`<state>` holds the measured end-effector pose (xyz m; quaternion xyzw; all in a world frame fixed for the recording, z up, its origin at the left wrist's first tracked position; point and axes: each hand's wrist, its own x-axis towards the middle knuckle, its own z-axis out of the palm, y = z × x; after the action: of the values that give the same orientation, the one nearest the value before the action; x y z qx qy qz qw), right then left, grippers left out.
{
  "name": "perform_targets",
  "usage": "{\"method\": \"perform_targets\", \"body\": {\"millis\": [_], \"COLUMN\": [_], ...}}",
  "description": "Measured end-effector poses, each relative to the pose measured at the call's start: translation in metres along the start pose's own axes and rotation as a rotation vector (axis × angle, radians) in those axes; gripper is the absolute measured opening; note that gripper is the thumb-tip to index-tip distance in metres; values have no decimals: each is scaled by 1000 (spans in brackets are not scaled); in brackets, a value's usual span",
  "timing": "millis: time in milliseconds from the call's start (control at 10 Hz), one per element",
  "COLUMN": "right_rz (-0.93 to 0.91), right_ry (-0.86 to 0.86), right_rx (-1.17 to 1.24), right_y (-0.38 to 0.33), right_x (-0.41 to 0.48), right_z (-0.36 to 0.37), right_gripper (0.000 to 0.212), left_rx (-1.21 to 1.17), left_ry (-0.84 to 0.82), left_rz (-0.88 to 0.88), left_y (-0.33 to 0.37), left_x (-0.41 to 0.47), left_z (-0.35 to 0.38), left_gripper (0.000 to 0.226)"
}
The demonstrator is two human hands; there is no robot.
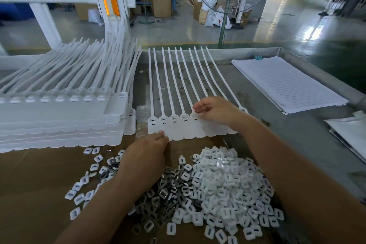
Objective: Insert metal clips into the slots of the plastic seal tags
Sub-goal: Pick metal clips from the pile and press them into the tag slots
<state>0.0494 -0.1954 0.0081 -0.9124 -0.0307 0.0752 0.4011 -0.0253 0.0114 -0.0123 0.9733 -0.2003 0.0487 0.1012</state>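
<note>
Right hand [215,112] fingers [196,108] curl over one slot in the row of flat white plastic seal tags [178,127], at the middle of the worktop [287,144]; clip between them? Cannot tell. Left hand [147,154] fingers [161,134] straight, pressing row's near edge, likely to steady it. Grey square metal clips [168,190] heaped toward near edge.

A strip of 10 white plastic seal tags [178,130] lies flat, joined side by side, with the flat bodies nearest and the long thin straps pointing away. 5 slotted heads show at its left. Small grey square metal clips [164,190] lie heaped loosely just in front of it.
</note>
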Motion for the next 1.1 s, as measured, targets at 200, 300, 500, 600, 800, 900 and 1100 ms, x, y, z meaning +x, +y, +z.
{"method": "perform_targets", "body": {"millis": [200, 300, 500, 600, 800, 900, 1100], "right_rz": [37, 16, -55, -66, -47, -58, -64], "right_ry": [112, 69, -255, -327, -313, -320, -227], "right_rx": [223, 52, -82, -191, -279, -275, -160], "right_y": [23, 22, 3, -2, -2, -3, -5], "right_x": [-29, -40, -57, -57, -55, -56, -58], "right_z": [-20, -26, -17, -8, -1, -1, -3], "right_gripper": [16, 16, 13, 20, 14, 14, 10], "left_rx": [-10, -19, -21, -20, -28, -29, -22], "left_ry": [-11, -20, -30, -32, -33, -34, -33], "left_rz": [-13, -30, -41, -38, -40, -39, -36], "left_y": [-1, -2, -1, -1, -1, -1, -1], "left_x": [1, 1, 2, 2, 2, 3, 3], "left_z": [3, 2, 2, 2, 2, 1, 2], "left_gripper": [53, 53, 53, 54, 54, 54, 53]}}
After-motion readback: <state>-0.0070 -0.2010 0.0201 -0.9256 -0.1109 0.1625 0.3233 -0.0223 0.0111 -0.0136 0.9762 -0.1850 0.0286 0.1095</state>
